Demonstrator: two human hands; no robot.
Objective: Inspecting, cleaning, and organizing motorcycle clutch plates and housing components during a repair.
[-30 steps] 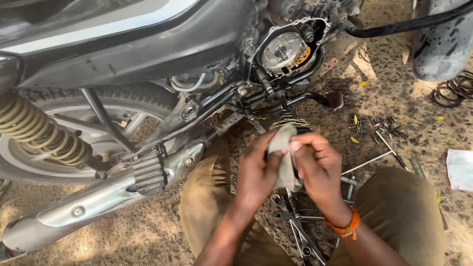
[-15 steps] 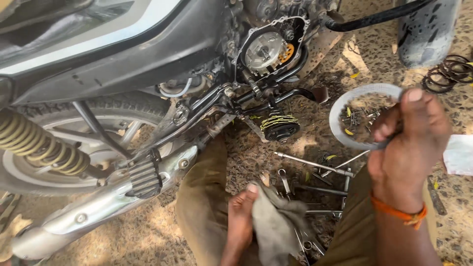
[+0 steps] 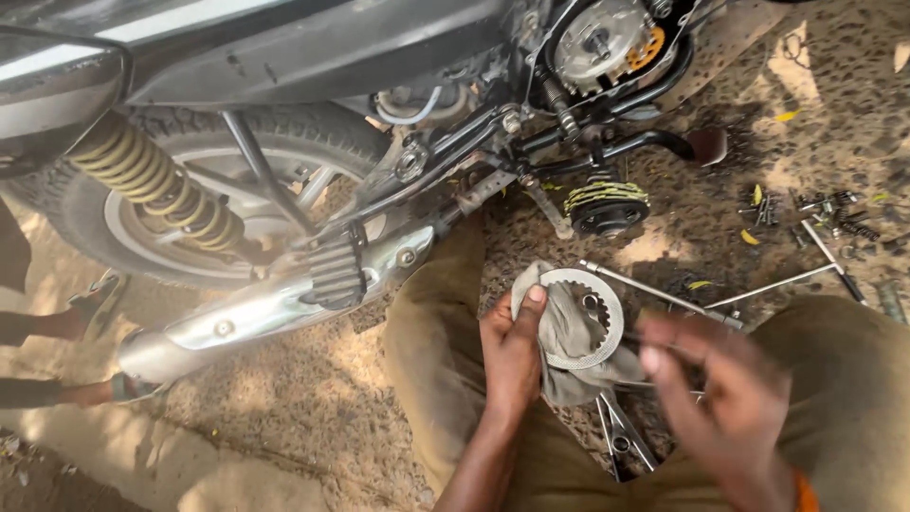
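Note:
My left hand (image 3: 512, 351) holds a grey rag (image 3: 567, 365) with a flat metal clutch ring (image 3: 583, 318) pressed against it, thumb on the ring's rim. My right hand (image 3: 725, 398) is blurred, fingers spread, just right of the ring and rag, holding nothing that I can make out. Both hands hover over my knees in tan trousers (image 3: 427, 332). Above them a motorcycle's open clutch housing (image 3: 607, 43) shows its round metal hub.
A clutch pack with yellow springs (image 3: 607, 204) lies on the gravel below the engine. Long wrenches (image 3: 654, 289), bolts and small parts (image 3: 825, 213) are scattered at right. The exhaust pipe (image 3: 265, 308), rear wheel (image 3: 152, 209) and footrest are at left. Another person's sandalled feet (image 3: 95, 313) are at far left.
My right hand brought the metal ring down from up high to the rag and let go of it. My left hand rose with the rag and now grips ring and rag together.

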